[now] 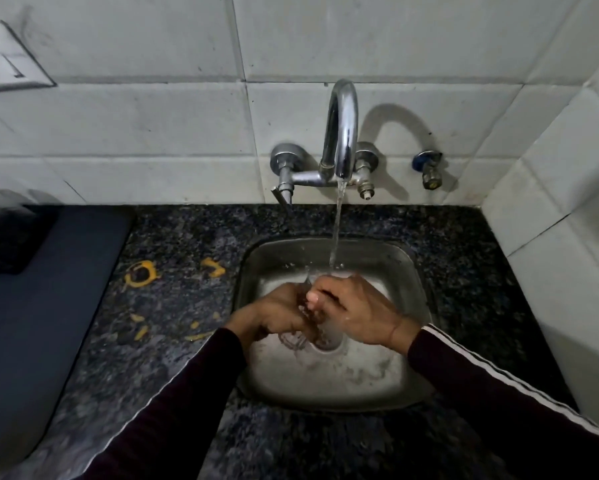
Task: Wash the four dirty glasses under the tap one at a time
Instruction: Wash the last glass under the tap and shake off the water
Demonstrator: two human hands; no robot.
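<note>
A clear glass is held low in the steel sink, directly under the running tap. The water stream lands at its upper end and splashes. My right hand grips the glass from the right, with the fingers curled over it. On the left side my left hand has its fingers curled against the same glass. Both hands cover most of the glass. A round ribbed shape lies under my left hand; I cannot tell if it is the drain or another glass. No other glasses are in view.
Dark speckled granite counter surrounds the sink and carries yellow marks. A dark blue slab lies at the left. On the tiled wall are a socket plate and a small blue-handled valve. A tiled side wall closes the right.
</note>
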